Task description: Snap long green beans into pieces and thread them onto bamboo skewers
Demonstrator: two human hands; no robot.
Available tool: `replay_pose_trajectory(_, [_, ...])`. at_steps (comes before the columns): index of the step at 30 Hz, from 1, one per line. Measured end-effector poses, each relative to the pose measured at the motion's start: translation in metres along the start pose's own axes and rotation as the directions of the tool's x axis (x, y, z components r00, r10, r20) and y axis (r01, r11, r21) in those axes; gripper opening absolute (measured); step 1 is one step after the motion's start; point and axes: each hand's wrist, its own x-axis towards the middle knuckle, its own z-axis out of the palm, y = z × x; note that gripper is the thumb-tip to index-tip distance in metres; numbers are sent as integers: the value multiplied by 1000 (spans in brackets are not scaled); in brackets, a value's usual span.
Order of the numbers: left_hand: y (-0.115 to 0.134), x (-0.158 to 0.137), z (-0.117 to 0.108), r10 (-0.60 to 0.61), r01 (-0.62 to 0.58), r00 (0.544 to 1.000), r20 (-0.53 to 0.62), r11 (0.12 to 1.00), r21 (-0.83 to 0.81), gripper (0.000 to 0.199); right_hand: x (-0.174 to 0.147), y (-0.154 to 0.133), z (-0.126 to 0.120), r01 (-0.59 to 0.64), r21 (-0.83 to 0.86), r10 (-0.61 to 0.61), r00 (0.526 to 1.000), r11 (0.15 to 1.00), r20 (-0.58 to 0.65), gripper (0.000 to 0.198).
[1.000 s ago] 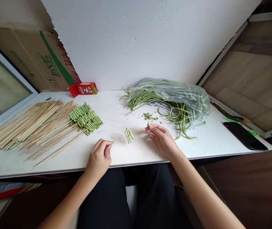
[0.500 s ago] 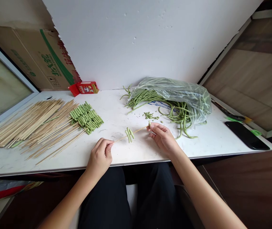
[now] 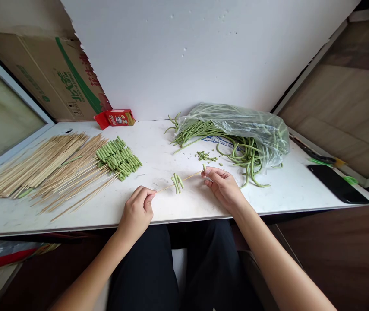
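Observation:
My left hand is closed in a pinch on one end of a thin wooden skewer. Three short green bean pieces are threaded crosswise near the skewer's middle. At the skewer's other end, my right hand pinches another short bean piece against the tip; whether the tip has gone into it I cannot tell. Both hands are above the white table near its front edge. To the left lie finished-looking skewers packed with bean pieces, laid side by side, their bare ends pointing left.
A heap of bare skewers covers the table's left. Long green beans spill from a clear plastic bag at the back right, with bean scraps before it. A black phone and a red packet also lie there.
The whole view has shifted slightly. Both hands keep the same hold on the skewer and bean piece, with no clear movement between them.

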Motion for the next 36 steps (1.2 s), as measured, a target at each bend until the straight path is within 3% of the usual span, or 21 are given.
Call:
replay_pose_trajectory(15, [-3,-1,1,-4,4,1000,5,1000,-3,18,1,5,-1,14,-19,-14,1000,1000,-25,26])
replay_pose_trajectory(36, [0,1,-1,1,-1,1000,0,1000,-26,20,-2,12,3,88,-202,-88,996,975,8,29])
